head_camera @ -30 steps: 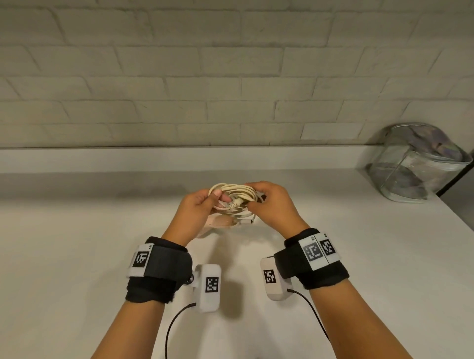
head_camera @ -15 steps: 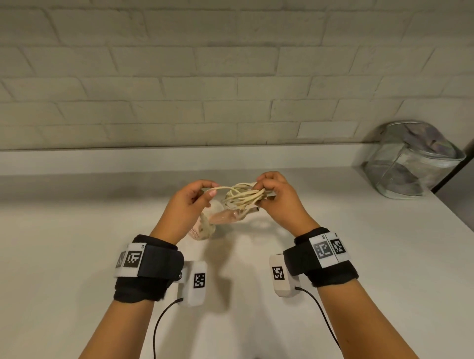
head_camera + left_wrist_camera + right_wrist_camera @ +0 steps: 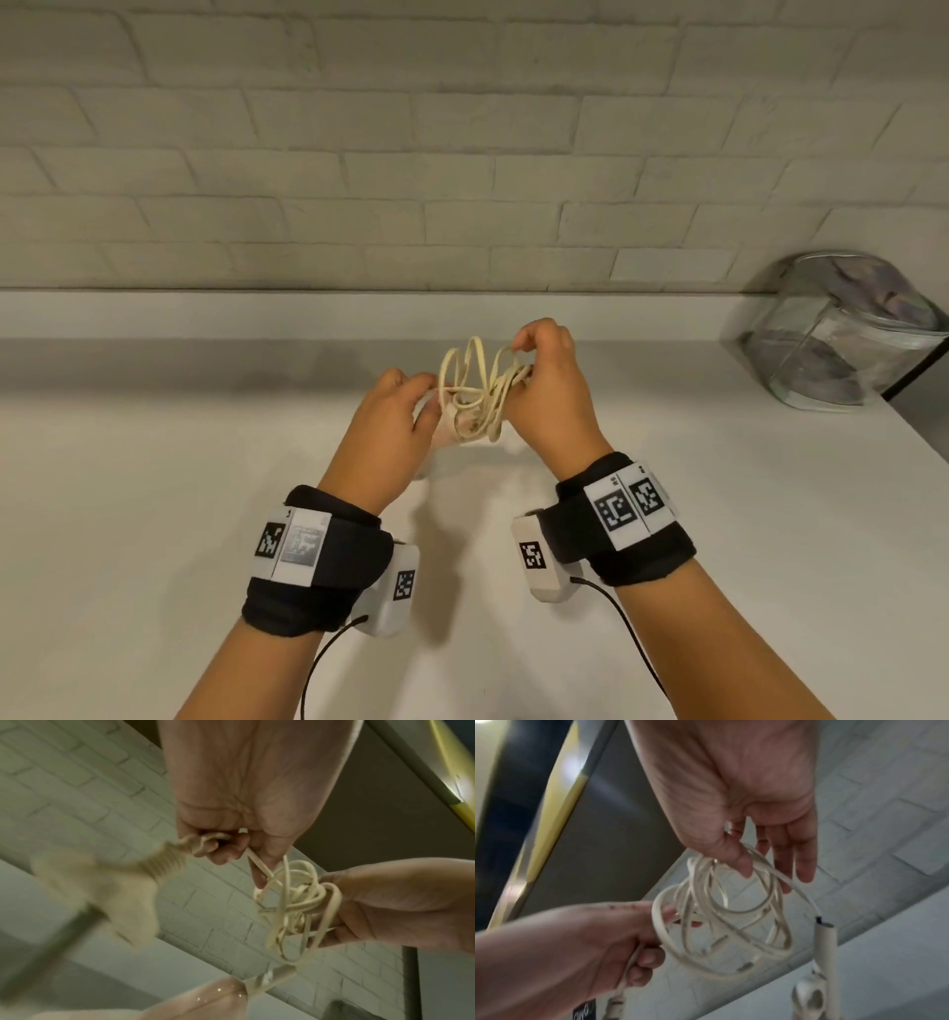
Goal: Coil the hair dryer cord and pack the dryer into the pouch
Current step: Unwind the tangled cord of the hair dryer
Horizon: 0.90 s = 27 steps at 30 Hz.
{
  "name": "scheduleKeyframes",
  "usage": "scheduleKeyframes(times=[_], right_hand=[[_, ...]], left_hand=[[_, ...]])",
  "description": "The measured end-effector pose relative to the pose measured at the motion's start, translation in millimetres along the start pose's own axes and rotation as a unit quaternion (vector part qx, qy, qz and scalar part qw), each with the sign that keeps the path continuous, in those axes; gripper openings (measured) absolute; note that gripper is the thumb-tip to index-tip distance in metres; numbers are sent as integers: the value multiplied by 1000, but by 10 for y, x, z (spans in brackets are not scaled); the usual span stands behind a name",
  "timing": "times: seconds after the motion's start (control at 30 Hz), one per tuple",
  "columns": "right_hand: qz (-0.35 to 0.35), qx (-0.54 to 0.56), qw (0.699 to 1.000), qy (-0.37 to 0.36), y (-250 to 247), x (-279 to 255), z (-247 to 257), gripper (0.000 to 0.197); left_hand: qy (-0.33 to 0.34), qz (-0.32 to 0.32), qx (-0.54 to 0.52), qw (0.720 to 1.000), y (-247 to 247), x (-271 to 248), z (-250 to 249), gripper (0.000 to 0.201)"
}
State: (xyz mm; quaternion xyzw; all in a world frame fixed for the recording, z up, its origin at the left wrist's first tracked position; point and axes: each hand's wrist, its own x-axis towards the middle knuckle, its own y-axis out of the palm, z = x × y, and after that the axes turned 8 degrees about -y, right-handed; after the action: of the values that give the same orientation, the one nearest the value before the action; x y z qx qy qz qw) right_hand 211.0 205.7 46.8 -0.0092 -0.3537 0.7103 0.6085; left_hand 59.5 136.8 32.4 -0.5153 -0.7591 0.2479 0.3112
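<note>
Both hands hold a loose coil of cream cord (image 3: 477, 395) above the white counter (image 3: 154, 514). My left hand (image 3: 426, 395) grips a strand near the blurred plug (image 3: 110, 888), which hangs off to its side. My right hand (image 3: 524, 354) pinches the bundled loops; in the right wrist view its thumb hooks through the coil (image 3: 718, 912). The pale pink hair dryer (image 3: 447, 437) dangles under the coil, mostly hidden behind my left hand; its handle (image 3: 826, 947) shows in the right wrist view. The clear pouch (image 3: 842, 334) stands at the back right, away from both hands.
A white brick wall (image 3: 462, 154) with a low ledge runs along the back of the counter. The counter's right edge (image 3: 919, 442) lies just beyond the pouch. Black cables trail from both wrist cameras toward me.
My left hand drew a strand out to the left, then came back toward the right hand. The loops now stand taller and looser, and both hands sit slightly higher.
</note>
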Motion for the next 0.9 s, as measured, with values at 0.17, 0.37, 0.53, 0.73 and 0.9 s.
scheduleKeyframes(times=[0.17,0.37,0.53,0.73,0.9], right_hand=[[-22,-33,998,-56,80,-45,58,31],[38,44,994,-90,44,-67,93,40],[97,3,992,-87,-109,4,5,27],[250,-110,959,-69,-274,29,155,22],[209,-222,948,-89,-133,60,276,12]], left_hand=[[-51,46,-143,987,50,-113,-139,47],[-45,55,-160,985,162,23,-182,39],[-68,63,-158,983,185,58,-159,30],[-104,23,-116,988,208,174,-19,28],[-98,48,-143,984,250,209,-108,31]])
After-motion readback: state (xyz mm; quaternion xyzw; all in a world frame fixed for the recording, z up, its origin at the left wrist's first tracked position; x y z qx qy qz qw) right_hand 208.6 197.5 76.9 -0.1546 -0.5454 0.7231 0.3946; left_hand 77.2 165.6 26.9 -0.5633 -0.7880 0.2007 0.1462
